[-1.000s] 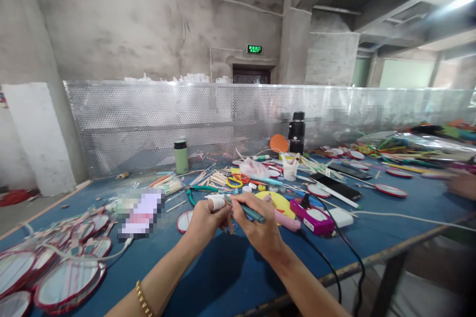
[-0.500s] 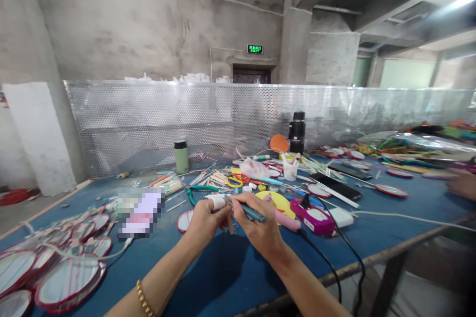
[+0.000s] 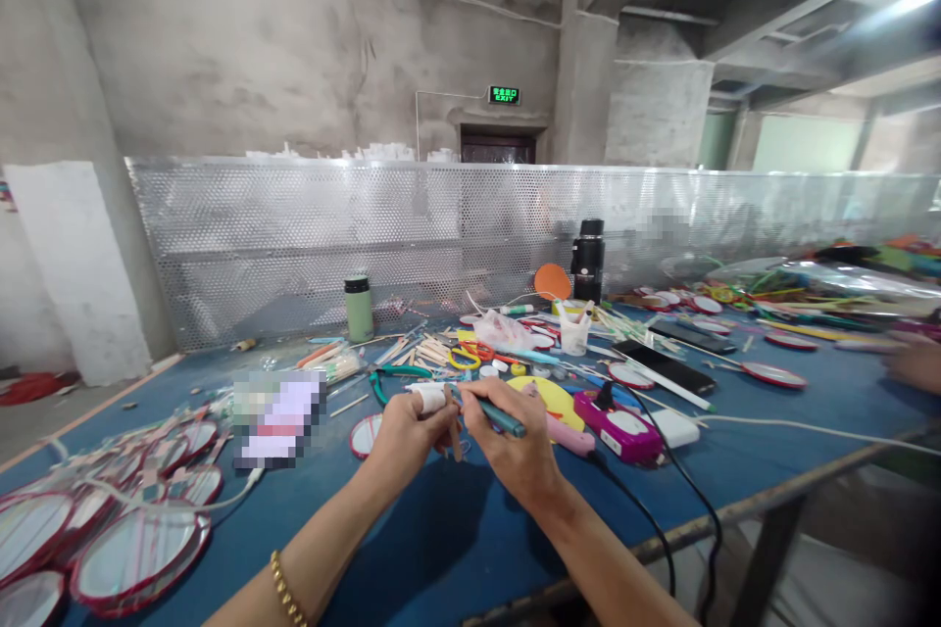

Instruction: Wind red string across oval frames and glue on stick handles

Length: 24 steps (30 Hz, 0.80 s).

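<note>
Over the blue tabletop (image 3: 441,558), my left hand (image 3: 412,426) pinches a small flat wooden stick (image 3: 454,439) that points downward. White wrapping (image 3: 428,399) covers one of its fingers. My right hand (image 3: 515,436) is closed round a dark teal pen-shaped tool (image 3: 500,417), held as one holds a pen, its front end close to the left fingertips. Whether that end touches the stick I cannot tell. Just behind my left hand lie a red-rimmed round piece (image 3: 364,435) and green-handled pliers (image 3: 378,387).
Several red-rimmed round pieces (image 3: 139,549) spread at the left beside a phone (image 3: 283,416) with a cable. A purple box (image 3: 618,426), pink-handled tool (image 3: 569,436) and black cords lie right. A green bottle (image 3: 359,310) and black thermos (image 3: 588,263) stand behind. Another person's hand (image 3: 916,367) is far right.
Both hands stay in nearly the same place. My right hand and the teal tool have shifted very slightly to the right, a little away from the left fingers.
</note>
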{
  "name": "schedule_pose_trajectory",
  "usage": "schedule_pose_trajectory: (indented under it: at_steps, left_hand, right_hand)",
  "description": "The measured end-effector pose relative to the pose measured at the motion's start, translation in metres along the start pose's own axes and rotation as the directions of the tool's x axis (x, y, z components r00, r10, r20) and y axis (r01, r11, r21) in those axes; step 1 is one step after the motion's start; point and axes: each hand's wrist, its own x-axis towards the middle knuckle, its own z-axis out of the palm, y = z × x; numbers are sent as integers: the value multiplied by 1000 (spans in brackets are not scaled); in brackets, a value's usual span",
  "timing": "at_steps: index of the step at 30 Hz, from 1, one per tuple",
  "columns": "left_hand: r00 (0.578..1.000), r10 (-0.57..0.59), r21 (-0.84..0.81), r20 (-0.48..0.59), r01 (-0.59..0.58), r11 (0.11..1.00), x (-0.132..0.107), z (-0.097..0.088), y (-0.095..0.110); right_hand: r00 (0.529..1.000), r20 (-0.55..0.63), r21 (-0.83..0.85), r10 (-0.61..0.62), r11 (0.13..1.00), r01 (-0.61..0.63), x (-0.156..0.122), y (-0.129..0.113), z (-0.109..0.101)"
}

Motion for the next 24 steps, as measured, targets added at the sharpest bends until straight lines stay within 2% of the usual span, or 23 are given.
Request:
schedule_pose_trajectory:
  at_steps: [19, 24]
  left_hand:
    - [1000, -12, -17, -11, 12, 1000, -1, 0, 2]
    - [1000, 0, -1, -1, 0, 1000, 1, -1, -1]
  right_hand:
    - [1000, -27, -8, -5, 1000, 5, -1, 1, 0]
    - [1000, 1, -14, 6, 1000, -6, 0, 0, 0]
